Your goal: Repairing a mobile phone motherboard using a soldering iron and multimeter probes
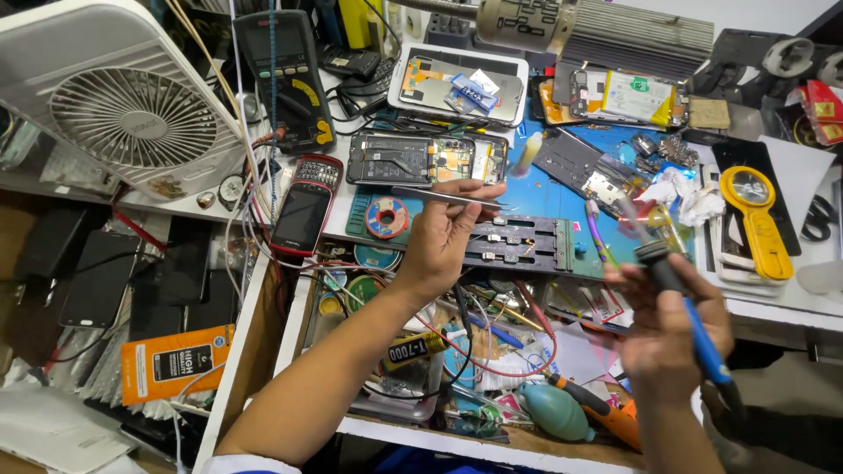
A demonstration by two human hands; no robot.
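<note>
At the far left a white fan (123, 105) stands tilted on the counter (795, 189), with dark phones (97, 276) stacked below it on a lower shelf; next to the fan lies a dark multimeter (285, 79), and under it a red keypad phone (306, 204) among loose wires; further right sits an opened phone (426, 159) with its board bare, just above the left hand (443, 237); that hand is closed in a pinch on slim metal tweezers (452, 197), held level with the tips pointing right, over a black jig (518, 243) on the blue mat (549, 193); a roll of solder wire (386, 216) rests just beside the wrist; to the right, the right hand (672, 329) is wrapped around the blue handle of a soldering iron (667, 263), its blurred tip raised toward the mat and well apart from the tweezers; further right lie crumpled tissue (689, 197) and a yellow magnifier (755, 219). The main risk, as I judge it, is the hot tip: the cable and wires crowd close below, so a small drift could scorch insulation, the tissue or a finger; the tweezers could also slip and scrape the bare board, since the left hand hovers unsupported.
</note>
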